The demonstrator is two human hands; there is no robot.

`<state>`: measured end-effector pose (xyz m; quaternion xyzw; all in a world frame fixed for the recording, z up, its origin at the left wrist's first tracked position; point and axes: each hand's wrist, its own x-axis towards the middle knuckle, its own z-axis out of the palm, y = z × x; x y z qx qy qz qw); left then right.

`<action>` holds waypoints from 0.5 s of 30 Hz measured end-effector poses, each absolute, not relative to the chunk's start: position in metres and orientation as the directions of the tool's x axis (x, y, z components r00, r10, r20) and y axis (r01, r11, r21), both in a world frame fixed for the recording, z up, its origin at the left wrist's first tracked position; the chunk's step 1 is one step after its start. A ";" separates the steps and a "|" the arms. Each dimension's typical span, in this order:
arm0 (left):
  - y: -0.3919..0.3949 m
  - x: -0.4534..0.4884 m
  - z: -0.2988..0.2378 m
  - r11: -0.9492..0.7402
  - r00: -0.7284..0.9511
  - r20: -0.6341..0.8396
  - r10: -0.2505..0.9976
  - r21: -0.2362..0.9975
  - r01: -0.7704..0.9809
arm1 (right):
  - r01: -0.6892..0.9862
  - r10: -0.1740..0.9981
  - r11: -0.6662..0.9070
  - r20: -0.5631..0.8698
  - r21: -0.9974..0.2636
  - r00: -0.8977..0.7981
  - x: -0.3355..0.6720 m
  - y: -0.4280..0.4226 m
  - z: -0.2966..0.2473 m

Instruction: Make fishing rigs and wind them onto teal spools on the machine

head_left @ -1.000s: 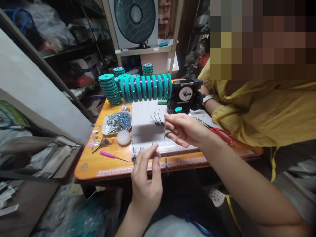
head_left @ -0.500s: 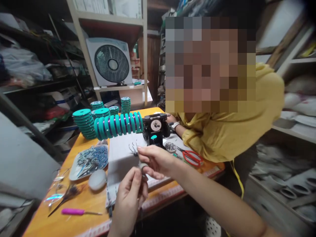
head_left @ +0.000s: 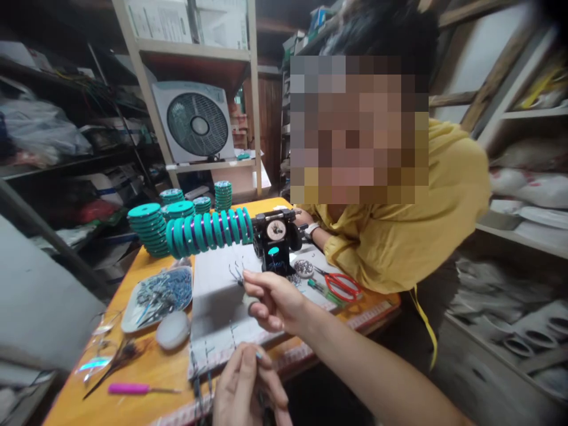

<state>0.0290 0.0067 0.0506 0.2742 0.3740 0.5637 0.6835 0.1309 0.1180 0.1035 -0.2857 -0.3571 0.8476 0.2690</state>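
Observation:
My right hand is above the white sheet. Its thumb and fingertips are pinched on a small bunch of thin dark wire-like pieces, whose tips fan upward. A pale wrap sits on one of its fingers. Lower down, at the table's front edge, my left hand is closed. A small light-blue bit shows at its fingertips, but what it holds is hidden. Beyond the hands stands a black winding device with a row of teal foam spools on its shaft.
On the left are a tray of small blue and grey pieces, a round white container, black scissors and a pink-handled tool. Red-handled scissors lie right. A person in yellow leans on the table. Spool stacks stand behind.
My left hand has parted from the right and come down toward the table's front edge. The right hand keeps its pinch on the wire-like pieces. The view has shifted slightly.

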 end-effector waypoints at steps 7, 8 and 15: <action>0.002 0.020 0.055 0.215 0.128 -0.175 0.976 0.697 -0.684 | -0.340 0.679 -0.601 -0.237 -0.723 -0.695 0.132 0.117 0.100; 0.002 0.018 0.054 0.222 0.141 -0.173 0.975 0.684 -0.695 | -0.344 0.684 -0.585 -0.219 -0.734 -0.696 0.132 0.118 0.099; 0.003 0.017 0.048 0.258 0.179 -0.186 0.966 0.652 -0.713 | -0.338 0.690 -0.557 -0.196 -0.759 -0.697 0.131 0.118 0.097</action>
